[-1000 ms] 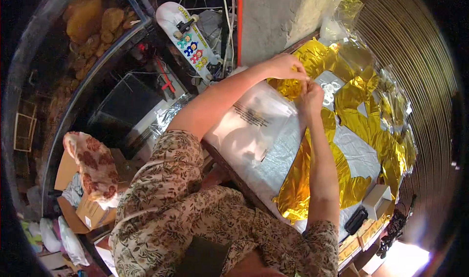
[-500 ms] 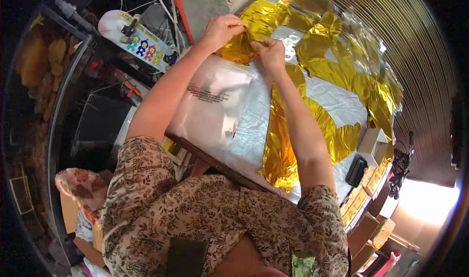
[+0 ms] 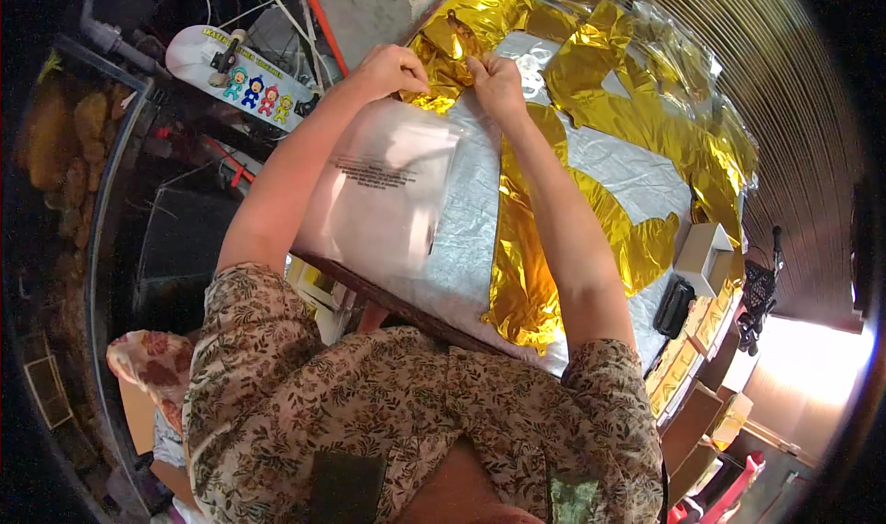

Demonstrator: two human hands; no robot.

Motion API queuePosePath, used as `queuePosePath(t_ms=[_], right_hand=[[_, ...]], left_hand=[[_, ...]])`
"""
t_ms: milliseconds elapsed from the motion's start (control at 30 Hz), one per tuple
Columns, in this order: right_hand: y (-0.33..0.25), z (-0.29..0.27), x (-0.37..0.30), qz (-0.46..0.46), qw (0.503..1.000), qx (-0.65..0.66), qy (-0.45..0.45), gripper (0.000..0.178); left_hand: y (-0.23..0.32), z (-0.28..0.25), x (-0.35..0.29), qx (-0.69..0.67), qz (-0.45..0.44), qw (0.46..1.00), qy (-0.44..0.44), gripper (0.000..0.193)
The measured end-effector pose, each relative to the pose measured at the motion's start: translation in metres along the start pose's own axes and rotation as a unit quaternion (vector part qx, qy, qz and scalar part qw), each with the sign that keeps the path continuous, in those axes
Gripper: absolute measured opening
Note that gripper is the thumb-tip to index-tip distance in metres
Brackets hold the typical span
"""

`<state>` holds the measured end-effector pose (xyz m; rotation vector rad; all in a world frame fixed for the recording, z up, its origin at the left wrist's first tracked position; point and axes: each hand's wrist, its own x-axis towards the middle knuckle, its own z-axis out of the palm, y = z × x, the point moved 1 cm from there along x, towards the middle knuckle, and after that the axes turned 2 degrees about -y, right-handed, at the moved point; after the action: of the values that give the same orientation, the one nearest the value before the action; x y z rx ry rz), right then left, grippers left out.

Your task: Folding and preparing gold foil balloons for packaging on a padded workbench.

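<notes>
While right hand [image 3: 499, 88] pinches gold foil [image 3: 450, 42], left hand [image 3: 383, 72] curled, grip unclear; silvery sheet [image 3: 468, 233] covers table [image 3: 403, 308] beside ribbed wall [image 3: 784, 90].

Cluttered storeroom or garage-like workspace; cannot tell whether it belongs to a home or a shop. Right side: ribbed wall [image 3: 784, 81], looks like a roller shutter, strong light [image 3: 821, 353] low beside it. Bare grey concrete [image 3: 378, 2] at top. Left: what looks like a dark glass tank [image 3: 109, 201] with brown rocks [image 3: 88, 127], grey pipe [image 3: 115, 39] near its corner, loose cables [image 3: 277, 2] and a red pole [image 3: 318, 16] close by. White skateboard [image 3: 198, 58] with 4 cartoon figures among them. Cardboard box [image 3: 138, 413] low at left, more cardboard [image 3: 688, 422] lower right. Middle: desk [image 3: 406, 307] spread with gold foil [image 3: 637, 99] and a clear plastic bag [image 3: 388, 219].
</notes>
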<state>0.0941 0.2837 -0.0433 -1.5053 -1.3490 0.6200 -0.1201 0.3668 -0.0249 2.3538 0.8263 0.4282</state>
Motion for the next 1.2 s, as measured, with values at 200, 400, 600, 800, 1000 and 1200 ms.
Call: queuePosePath(t_ms=[200, 400, 600, 800, 1000, 1200], right_hand=[[-0.014, -0.004, -0.004, -0.003, 0.997, -0.047, -0.058, 0.030], [-0.013, -0.005, 0.003, 0.007, 0.993, -0.014, -0.114, 0.047], [-0.016, 0.012, 0.004, -0.018, 0.993, -0.114, -0.029, 0.046], [-0.016, 0.001, 0.004, 0.037, 0.999, -0.027, 0.021, 0.031], [-0.026, -0.036, 0.038, 0.092, 0.990, 0.093, 0.044, 0.040], [-0.057, -0.075, 0.066, -0.040, 0.997, 0.043, -0.052, 0.030]], left_hand=[[-0.011, -0.010, 0.015, -0.060, -0.030, 0.997, -0.025, 0.022], [0.009, -0.021, 0.043, -0.051, 0.001, 0.998, -0.031, 0.024], [0.036, -0.012, 0.046, -0.016, -0.013, 0.999, -0.030, 0.032], [0.017, -0.005, 0.006, 0.052, 0.066, 0.986, 0.146, 0.056], [0.018, -0.001, 0.017, 0.124, 0.090, 0.965, 0.212, 0.039], [0.018, 0.017, 0.103, 0.146, 0.096, 0.978, 0.118, 0.030]])
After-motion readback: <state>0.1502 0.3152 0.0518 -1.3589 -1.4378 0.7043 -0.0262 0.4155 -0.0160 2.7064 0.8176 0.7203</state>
